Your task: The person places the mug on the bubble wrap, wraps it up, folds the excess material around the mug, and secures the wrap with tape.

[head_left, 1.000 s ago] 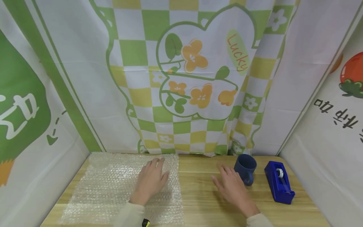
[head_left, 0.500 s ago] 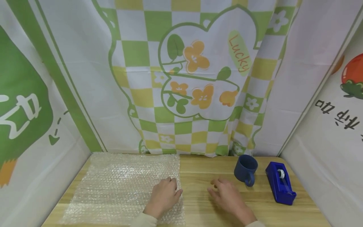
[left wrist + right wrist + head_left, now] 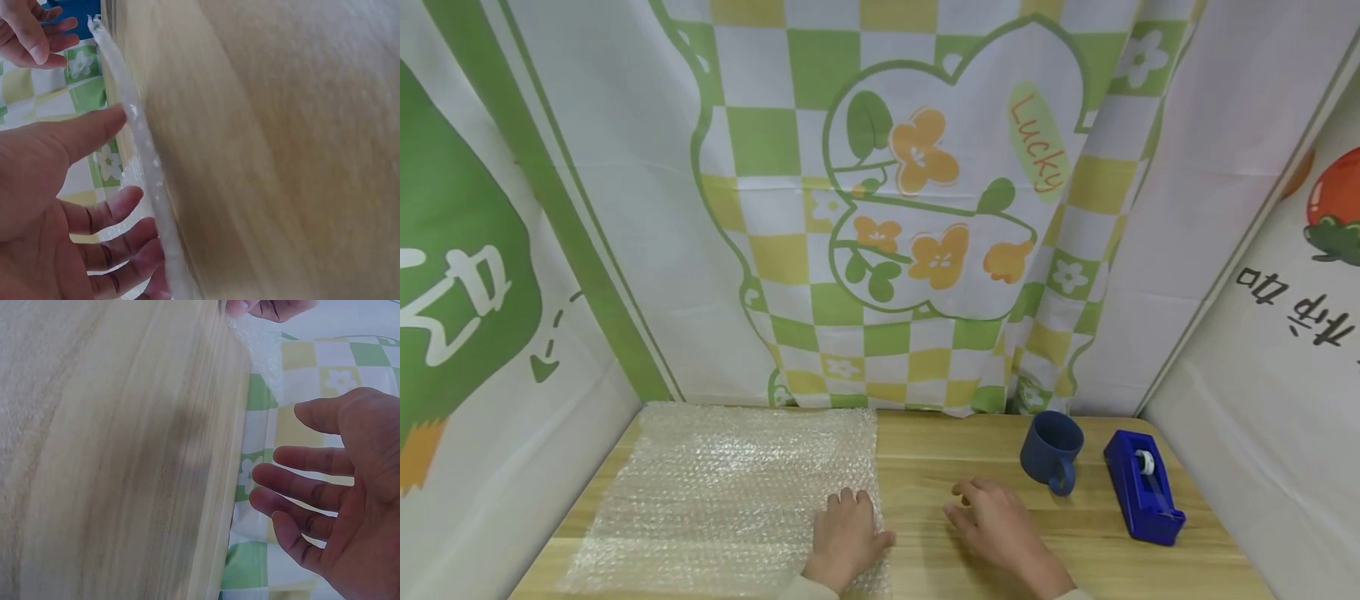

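A sheet of bubble wrap (image 3: 722, 492) lies flat over the left part of the wooden table. My left hand (image 3: 847, 537) is at its right edge, fingers spread and slightly bent. In the left wrist view the fingertips (image 3: 128, 203) and thumb meet the near face of the bubble wrap (image 3: 147, 144) edge without pinching it. My right hand (image 3: 1000, 529) hovers over bare wood left of the mug, fingers loosely bent and holding nothing, as the right wrist view also shows. A dark blue mug (image 3: 1047, 454) stands upright beyond it, handle toward me.
A blue tape dispenser (image 3: 1142, 492) with a roll of clear tape stands right of the mug. The wooden table (image 3: 917, 450) ends at a checkered curtain (image 3: 887, 333) behind. White printed cloth walls (image 3: 1262, 400) close in both sides.
My left hand has moved right and toward me, from the middle of the bubble wrap to its right edge. The right hand has drawn back from the mug, slightly left and nearer.
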The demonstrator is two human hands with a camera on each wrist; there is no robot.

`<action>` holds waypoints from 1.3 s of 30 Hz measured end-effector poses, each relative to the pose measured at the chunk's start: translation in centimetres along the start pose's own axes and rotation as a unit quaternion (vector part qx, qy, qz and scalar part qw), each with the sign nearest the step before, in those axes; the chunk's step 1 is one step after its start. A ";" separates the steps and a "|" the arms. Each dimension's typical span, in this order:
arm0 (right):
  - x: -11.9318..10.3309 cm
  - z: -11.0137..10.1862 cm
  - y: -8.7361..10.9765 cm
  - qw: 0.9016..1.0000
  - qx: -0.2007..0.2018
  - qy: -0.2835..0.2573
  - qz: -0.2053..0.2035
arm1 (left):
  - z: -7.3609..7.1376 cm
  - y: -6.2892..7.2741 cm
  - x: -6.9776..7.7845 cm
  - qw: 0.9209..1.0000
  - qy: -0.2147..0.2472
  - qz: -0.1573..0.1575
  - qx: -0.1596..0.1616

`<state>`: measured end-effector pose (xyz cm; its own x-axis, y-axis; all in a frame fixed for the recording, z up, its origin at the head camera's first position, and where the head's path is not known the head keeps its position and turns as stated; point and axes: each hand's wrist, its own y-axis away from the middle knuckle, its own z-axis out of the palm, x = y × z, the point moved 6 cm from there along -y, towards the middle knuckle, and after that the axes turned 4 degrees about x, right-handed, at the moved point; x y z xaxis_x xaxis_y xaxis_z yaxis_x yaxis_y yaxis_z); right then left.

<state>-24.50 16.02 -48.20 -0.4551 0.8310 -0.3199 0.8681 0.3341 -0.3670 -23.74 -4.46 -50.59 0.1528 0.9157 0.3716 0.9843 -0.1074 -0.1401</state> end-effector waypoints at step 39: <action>2.3 -0.3 1.4 0.991 -0.068 -0.088 0.076 | 1.1 0.5 3.3 0.987 0.156 -0.001 0.026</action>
<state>-24.27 18.48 -49.19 -0.3332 0.7900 -0.5146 0.9428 0.2773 -0.1848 -22.85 -1.07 -50.39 0.1794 0.7515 0.6349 0.9798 -0.0785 -0.1841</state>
